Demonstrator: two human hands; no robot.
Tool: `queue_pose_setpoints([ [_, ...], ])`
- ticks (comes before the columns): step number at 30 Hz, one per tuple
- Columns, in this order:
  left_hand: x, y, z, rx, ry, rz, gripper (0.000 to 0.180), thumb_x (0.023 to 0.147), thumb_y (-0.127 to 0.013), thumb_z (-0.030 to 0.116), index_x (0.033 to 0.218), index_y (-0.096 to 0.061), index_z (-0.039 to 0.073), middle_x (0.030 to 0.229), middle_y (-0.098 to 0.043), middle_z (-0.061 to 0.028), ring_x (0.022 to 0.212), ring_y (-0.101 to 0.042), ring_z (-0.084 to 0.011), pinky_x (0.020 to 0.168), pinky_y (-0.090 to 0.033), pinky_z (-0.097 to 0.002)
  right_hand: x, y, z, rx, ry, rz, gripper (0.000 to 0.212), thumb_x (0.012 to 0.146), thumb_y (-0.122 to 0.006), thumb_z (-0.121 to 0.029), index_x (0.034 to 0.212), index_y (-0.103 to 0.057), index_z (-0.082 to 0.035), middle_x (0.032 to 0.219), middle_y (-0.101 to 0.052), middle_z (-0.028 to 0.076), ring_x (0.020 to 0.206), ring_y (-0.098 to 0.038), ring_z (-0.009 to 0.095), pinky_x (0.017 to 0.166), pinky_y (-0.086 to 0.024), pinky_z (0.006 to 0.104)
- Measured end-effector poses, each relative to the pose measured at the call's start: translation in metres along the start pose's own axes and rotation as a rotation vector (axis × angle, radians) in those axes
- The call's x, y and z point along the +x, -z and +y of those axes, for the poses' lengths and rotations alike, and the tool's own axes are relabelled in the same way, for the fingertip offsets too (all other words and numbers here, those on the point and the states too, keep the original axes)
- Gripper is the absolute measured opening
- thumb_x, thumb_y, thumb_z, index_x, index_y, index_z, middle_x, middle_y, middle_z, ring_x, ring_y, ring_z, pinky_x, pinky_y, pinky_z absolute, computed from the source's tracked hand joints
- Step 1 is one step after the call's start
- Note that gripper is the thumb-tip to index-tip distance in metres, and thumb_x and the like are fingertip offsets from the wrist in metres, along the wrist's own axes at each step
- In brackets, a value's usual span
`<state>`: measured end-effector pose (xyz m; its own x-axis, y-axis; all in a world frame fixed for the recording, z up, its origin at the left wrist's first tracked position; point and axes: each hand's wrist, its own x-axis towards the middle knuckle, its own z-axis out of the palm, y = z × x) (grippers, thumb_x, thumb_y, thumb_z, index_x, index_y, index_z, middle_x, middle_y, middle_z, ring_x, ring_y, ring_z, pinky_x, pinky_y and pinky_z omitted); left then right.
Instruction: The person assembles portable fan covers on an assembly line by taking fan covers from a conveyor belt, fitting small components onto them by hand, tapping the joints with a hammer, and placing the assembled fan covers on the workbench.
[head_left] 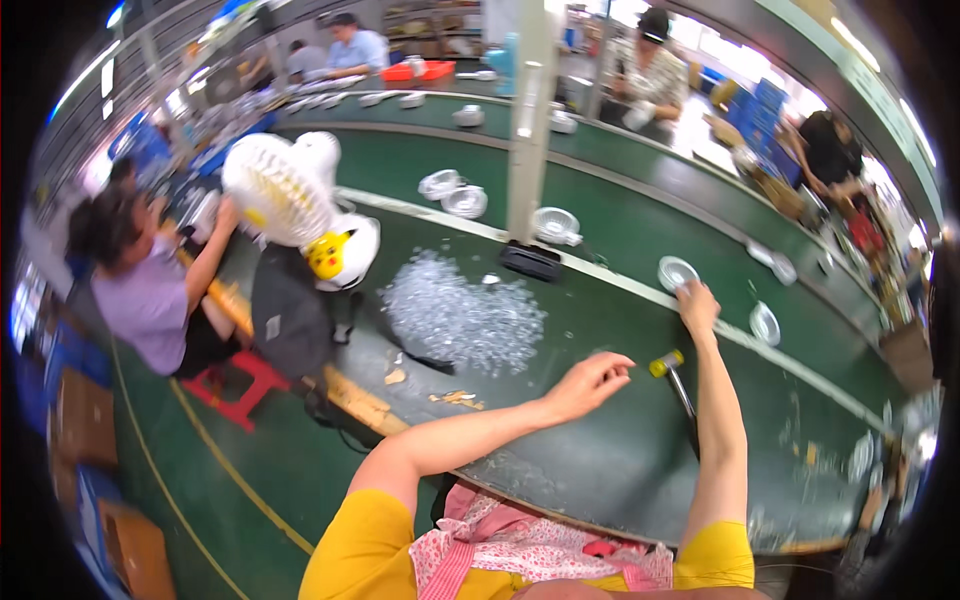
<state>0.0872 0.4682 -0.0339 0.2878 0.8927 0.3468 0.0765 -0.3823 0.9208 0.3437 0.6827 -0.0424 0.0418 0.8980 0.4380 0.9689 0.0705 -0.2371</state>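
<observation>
My right hand (pixel 698 308) reaches out over the green work surface, its fingers closed on the near rim of a round, clear plastic housing (pixel 677 270) at the pale divider strip. My left hand (pixel 590 386) hovers over the bench with fingers loosely bent and apart, and no object shows in it. Between my arms lies a mallet (pixel 666 363) with a yellow head, its dark handle partly behind my right forearm. Left of my left hand spreads a heap of small clear plastic pieces (pixel 460 310). Another clear round housing (pixel 765 325) rests right of my right hand.
A metal post (pixel 530 130) rises from the bench beside a black tray (pixel 531 262). More housings (pixel 464 201) sit along the belt. At left stand a white fan (pixel 280 190) and a dark bag (pixel 290 305); a person in purple (pixel 145 285) sits there. Other people work across the line.
</observation>
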Motion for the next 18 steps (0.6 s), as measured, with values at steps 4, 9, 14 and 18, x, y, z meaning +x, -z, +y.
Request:
queue_pose_setpoints([
  [4, 0.003, 0.001, -0.002, 0.385, -0.372, 0.142, 0.04, 0.084, -0.07, 0.007, 0.123, -0.058, 0.007, 0.121, -0.056, -0.0108, 0.118, -0.05, -0.0322, 0.1, -0.043, -0.0412, -0.06, 0.072, -0.046, 0.066, 0.296, 0.188, 0.02, 0.091, -0.067, -0.022, 0.101, -0.065, -0.006, 0.097, -0.064, 0.013, 0.095, -0.061, 0.032, 0.091, -0.042, 0.0466],
  [9, 0.0, 0.006, 0.009, 0.805, -0.504, 0.183, 0.052, 0.077, -0.073, 0.008, 0.126, -0.056, 0.01, 0.128, -0.052, -0.0097, 0.122, -0.048, -0.0302, 0.104, -0.038, -0.0473, -0.154, 0.128, -0.097, 0.22, 0.495, 0.054, 0.023, 0.084, -0.073, -0.014, 0.102, -0.063, -0.004, 0.096, -0.062, 0.01, 0.095, -0.058, 0.03, 0.103, -0.037, 0.0491],
  [14, 0.0, 0.001, -0.003, 0.846, -0.582, -0.03, 0.028, 0.081, -0.059, 0.011, 0.109, -0.059, 0.007, 0.102, -0.061, -0.0065, 0.1, -0.059, -0.0233, 0.091, -0.045, -0.037, -0.202, 0.134, -0.1, 0.364, 0.411, -0.153, 0.066, 0.079, -0.08, -0.016, 0.135, -0.048, 0.0, 0.101, -0.061, 0.014, 0.097, -0.058, 0.029, 0.103, -0.037, 0.0441],
  [18, -0.002, -0.004, -0.001, 0.876, -0.638, -0.009, 0.025, 0.081, -0.061, 0.013, 0.106, -0.061, 0.009, 0.095, -0.06, -0.0046, 0.095, -0.059, -0.0209, 0.083, -0.047, -0.0354, -0.208, 0.141, -0.094, 0.455, 0.36, -0.236, 0.07, 0.079, -0.077, -0.006, 0.14, -0.044, -0.002, 0.111, -0.063, 0.011, 0.096, -0.059, 0.027, 0.104, -0.036, 0.0437],
])
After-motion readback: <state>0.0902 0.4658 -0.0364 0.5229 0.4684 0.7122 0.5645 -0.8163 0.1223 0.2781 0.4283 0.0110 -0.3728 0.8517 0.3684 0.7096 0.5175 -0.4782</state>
